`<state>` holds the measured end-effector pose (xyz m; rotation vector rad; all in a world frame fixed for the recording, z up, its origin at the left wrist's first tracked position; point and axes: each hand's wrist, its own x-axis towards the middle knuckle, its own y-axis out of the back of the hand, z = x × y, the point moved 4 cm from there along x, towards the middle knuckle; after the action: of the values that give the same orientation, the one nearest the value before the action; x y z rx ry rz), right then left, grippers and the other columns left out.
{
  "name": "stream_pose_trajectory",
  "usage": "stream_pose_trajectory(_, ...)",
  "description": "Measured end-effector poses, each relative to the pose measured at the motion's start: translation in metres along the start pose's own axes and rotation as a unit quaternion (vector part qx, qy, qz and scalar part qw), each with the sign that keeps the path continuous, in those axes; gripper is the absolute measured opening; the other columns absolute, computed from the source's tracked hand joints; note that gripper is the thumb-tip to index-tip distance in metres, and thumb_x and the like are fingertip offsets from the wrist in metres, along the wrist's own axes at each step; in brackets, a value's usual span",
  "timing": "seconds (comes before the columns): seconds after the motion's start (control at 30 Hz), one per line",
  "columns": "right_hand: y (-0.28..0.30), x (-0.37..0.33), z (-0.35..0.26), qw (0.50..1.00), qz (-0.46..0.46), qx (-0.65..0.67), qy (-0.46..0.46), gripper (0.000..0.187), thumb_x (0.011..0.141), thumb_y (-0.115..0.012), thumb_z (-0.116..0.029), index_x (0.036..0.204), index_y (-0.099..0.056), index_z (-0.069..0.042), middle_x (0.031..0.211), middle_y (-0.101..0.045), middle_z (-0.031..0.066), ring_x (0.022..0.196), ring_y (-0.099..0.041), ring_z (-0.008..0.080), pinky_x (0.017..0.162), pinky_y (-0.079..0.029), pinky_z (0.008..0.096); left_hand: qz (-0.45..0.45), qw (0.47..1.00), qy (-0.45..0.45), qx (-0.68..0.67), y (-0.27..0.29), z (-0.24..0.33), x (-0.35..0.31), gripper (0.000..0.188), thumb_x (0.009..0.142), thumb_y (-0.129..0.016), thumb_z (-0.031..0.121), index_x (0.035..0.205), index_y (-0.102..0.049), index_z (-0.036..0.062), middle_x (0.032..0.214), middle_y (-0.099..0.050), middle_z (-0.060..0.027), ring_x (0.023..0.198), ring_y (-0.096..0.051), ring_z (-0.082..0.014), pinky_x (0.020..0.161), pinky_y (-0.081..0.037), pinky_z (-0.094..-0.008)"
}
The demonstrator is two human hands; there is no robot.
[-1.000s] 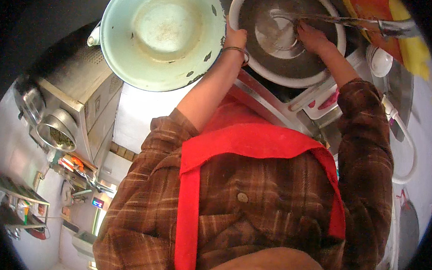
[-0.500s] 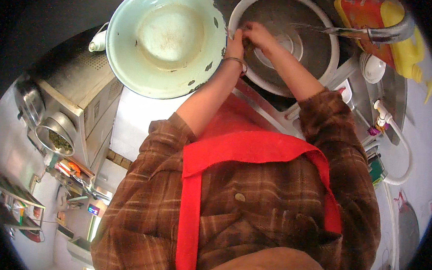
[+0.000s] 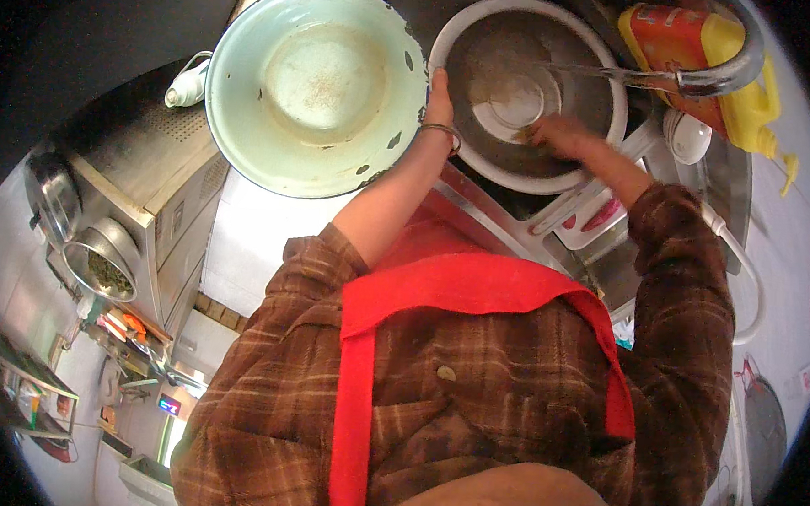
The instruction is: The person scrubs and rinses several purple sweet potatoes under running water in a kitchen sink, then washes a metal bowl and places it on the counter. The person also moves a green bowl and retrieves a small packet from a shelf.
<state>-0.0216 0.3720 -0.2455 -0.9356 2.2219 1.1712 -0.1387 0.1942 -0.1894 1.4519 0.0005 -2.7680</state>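
Observation:
A wide pale green enamel basin (image 3: pixel 236 70), chipped along its dark rim, faces me at the upper left. My left hand (image 3: pixel 439 101), a bracelet at its wrist, is closed at the right rim of this basin; most of its fingers are hidden. To the right stands a white-rimmed round tub (image 3: pixel 453 26) with water in it. My right hand (image 3: pixel 559 136) is over the near right part of the tub, at the water; motion smears its fingers. A metal faucet (image 3: pixel 707 79) pours a stream into the tub.
Yellow jug with a red label (image 3: pixel 676 61) behind the faucet. Small white bowls (image 3: pixel 688 137) are stacked at the right, above a white hose (image 3: pixel 740 248). A metal-and-beige cabinet (image 3: pixel 145 139) stands left, with a metal pot (image 3: pixel 102 265) beyond it.
My right hand has left my left hand at the tub's left rim and moved right and nearer across the water. My left hand stays beside the enamel basin.

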Motion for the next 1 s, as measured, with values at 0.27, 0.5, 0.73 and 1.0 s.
stream_pose_trajectory(0.27, -0.003, 0.131, 0.022, 0.969, 0.214, -0.055, -0.111, 0.029, 0.070, -0.052, -0.018, 0.095, -0.053, -0.002, 0.102, -0.050, 0.0179, 0.093, -0.050, 0.0320, 0.078, -0.042, 0.0392, 0.023, 0.992, -0.085, 0.094, 0.004, -0.008, 0.012, 0.037, 0.082, -0.046, 0.026, 0.110, -0.046, 0.0014, 0.098, -0.054, -0.0094, 0.086, -0.050, -0.0187, 0.076, -0.038, -0.0301)
stream_pose_trajectory(0.5, -0.031, 0.039, 0.043, 0.988, -0.123, 0.055, -0.074, 0.032, 0.078, -0.045, -0.025, 0.101, -0.053, -0.004, 0.094, -0.056, 0.0151, 0.086, -0.054, 0.0290, 0.078, -0.040, 0.0387, 0.009, 0.997, 0.068, -0.029, -0.001, 0.006, -0.010, 0.040, 0.083, -0.045, 0.029, 0.114, -0.042, 0.0035, 0.104, -0.051, -0.0088, 0.092, -0.047, -0.0201, 0.081, -0.037, -0.0333)
stream_pose_trajectory(0.73, 0.019, 0.120, -0.004, 0.954, 0.227, 0.033, -0.193, 0.042, 0.067, -0.055, -0.008, 0.107, -0.045, -0.003, 0.100, -0.050, 0.0215, 0.094, -0.050, 0.0324, 0.077, -0.043, 0.0371, 0.018, 0.984, -0.101, 0.146, 0.019, -0.038, 0.049, 0.039, 0.083, -0.044, 0.033, 0.111, -0.044, 0.0052, 0.100, -0.051, -0.0072, 0.090, -0.047, -0.0215, 0.081, -0.037, -0.0335)
stream_pose_trajectory(1.0, 0.039, 0.058, -0.096, 0.878, 0.258, 0.402, 0.031, 0.044, 0.068, -0.055, -0.011, 0.110, -0.045, -0.005, 0.114, -0.045, 0.0152, 0.105, -0.043, 0.0309, 0.087, -0.037, 0.0364, -0.065, 0.977, 0.131, -0.157, -0.007, 0.009, -0.012, 0.046, 0.085, -0.033, 0.043, 0.106, -0.048, 0.0061, 0.100, -0.051, -0.0084, 0.089, -0.050, -0.0217, 0.079, -0.040, -0.0351)
